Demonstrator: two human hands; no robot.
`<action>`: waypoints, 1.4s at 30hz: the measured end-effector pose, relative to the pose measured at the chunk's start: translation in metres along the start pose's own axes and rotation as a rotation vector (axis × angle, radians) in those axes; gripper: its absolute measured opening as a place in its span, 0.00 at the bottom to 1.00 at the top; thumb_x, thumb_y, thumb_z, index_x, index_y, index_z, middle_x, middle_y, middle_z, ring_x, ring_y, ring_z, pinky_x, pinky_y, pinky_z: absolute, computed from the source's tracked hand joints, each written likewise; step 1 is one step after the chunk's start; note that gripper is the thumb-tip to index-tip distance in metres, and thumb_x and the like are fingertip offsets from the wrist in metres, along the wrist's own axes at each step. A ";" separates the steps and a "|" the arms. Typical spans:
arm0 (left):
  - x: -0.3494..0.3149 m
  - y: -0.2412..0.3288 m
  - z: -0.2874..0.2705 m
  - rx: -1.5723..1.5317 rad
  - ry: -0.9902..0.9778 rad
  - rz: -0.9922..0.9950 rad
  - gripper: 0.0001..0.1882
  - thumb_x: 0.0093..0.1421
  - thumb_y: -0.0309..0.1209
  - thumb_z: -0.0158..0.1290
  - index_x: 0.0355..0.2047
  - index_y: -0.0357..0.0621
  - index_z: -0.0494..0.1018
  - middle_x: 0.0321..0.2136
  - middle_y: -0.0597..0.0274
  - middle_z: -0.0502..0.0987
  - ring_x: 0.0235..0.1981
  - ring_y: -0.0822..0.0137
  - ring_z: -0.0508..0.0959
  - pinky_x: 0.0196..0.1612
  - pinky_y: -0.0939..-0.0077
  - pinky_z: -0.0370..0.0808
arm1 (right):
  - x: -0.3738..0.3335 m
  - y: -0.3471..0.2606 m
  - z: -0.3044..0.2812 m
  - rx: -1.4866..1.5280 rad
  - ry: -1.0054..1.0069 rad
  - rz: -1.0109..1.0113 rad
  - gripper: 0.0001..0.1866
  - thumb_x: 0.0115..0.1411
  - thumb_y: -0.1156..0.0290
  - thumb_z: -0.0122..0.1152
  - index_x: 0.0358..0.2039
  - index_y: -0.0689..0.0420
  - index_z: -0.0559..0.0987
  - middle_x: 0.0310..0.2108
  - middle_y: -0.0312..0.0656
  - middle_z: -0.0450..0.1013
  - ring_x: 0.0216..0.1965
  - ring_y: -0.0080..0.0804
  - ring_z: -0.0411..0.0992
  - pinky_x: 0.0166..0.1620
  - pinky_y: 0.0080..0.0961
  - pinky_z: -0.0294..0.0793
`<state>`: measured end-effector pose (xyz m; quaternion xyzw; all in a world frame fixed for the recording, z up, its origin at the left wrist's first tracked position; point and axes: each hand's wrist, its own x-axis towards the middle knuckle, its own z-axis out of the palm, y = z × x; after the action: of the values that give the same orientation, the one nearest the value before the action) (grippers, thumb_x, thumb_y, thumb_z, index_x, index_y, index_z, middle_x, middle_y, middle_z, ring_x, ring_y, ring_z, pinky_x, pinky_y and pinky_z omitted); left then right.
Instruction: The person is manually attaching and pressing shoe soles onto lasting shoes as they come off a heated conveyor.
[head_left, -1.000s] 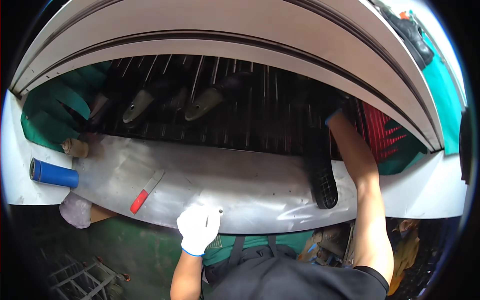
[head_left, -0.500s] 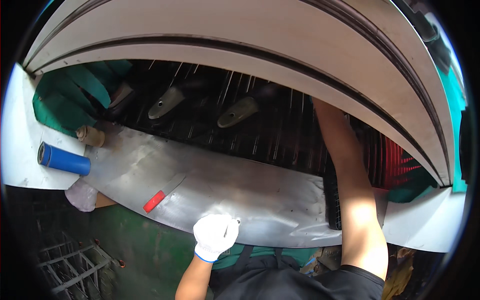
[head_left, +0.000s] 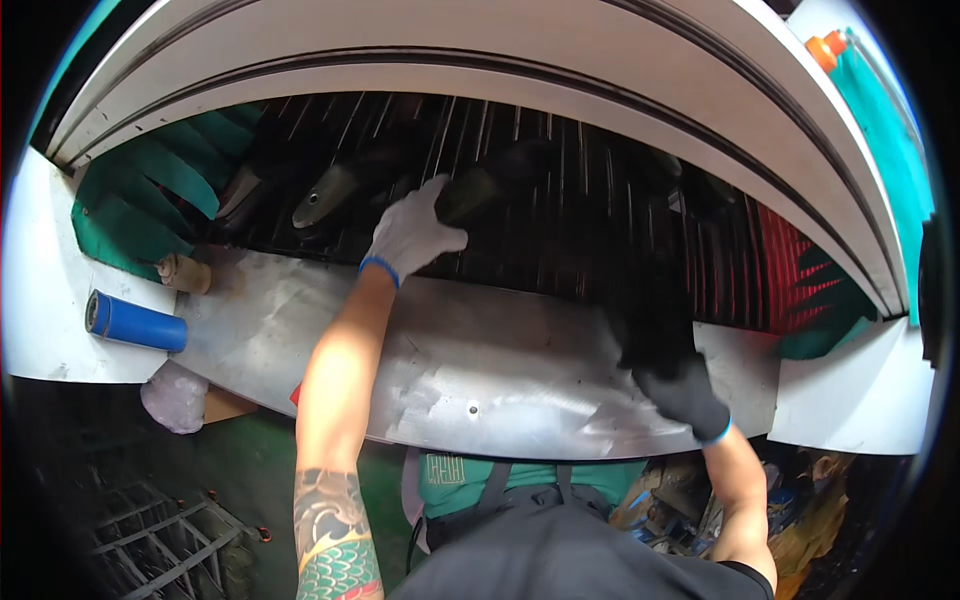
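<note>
My left hand, in a white glove with a blue cuff, reaches over dark slats to the near end of an olive-green shoe last. Its thumb and fingers are spread around that end, and contact is unclear. Left of it lies another shoe last with a round hole. My right hand, in a black glove, is low over the right part of the metal plate. A dark blurred shape adjoins its fingers; I cannot make out what it is. Under my left forearm a bit of the red handle shows.
A white curved hood arches over the slatted opening. Green cloth flaps hang at its sides. On the left stand a blue cylinder and a tan roll. A metal rack is on the floor below left.
My left hand has moved forward from the plate's front edge to the shoe last. My right hand has drawn back from under the hood to the plate. The view has shifted slightly.
</note>
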<state>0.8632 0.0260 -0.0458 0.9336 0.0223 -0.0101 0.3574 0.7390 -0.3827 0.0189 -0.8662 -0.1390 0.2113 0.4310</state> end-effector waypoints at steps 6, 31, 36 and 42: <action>0.011 0.004 -0.016 -0.896 -0.227 -0.314 0.36 0.53 0.29 0.63 0.64 0.43 0.71 0.44 0.50 0.82 0.42 0.50 0.84 0.48 0.57 0.82 | -0.034 -0.015 0.055 -0.074 -0.366 -0.167 0.33 0.61 0.68 0.69 0.65 0.58 0.70 0.44 0.46 0.84 0.44 0.41 0.84 0.51 0.35 0.82; -0.347 0.063 0.035 -0.980 0.497 -0.078 0.60 0.46 0.31 0.76 0.74 0.33 0.51 0.67 0.44 0.64 0.66 0.48 0.69 0.68 0.51 0.68 | 0.100 -0.050 0.079 0.562 -0.090 -0.299 0.22 0.75 0.63 0.55 0.64 0.60 0.75 0.57 0.40 0.77 0.59 0.29 0.73 0.65 0.30 0.72; -0.346 0.086 0.041 -0.215 0.460 -0.075 0.63 0.44 0.32 0.76 0.74 0.28 0.50 0.71 0.39 0.58 0.70 0.47 0.64 0.69 0.53 0.65 | 0.077 -0.085 0.051 0.842 -0.268 -0.193 0.35 0.63 0.65 0.73 0.67 0.59 0.71 0.60 0.42 0.75 0.65 0.31 0.69 0.69 0.33 0.66; -0.334 0.110 0.041 -0.023 0.347 -0.118 0.59 0.40 0.29 0.73 0.71 0.27 0.54 0.57 0.41 0.74 0.53 0.50 0.79 0.57 0.61 0.76 | 0.059 -0.085 0.061 0.830 -0.273 -0.687 0.54 0.46 0.70 0.86 0.71 0.57 0.65 0.71 0.44 0.64 0.70 0.35 0.63 0.73 0.36 0.63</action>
<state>0.5352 -0.0950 0.0087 0.9142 0.1386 0.1303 0.3578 0.7562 -0.2660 0.0401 -0.4931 -0.3732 0.2059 0.7584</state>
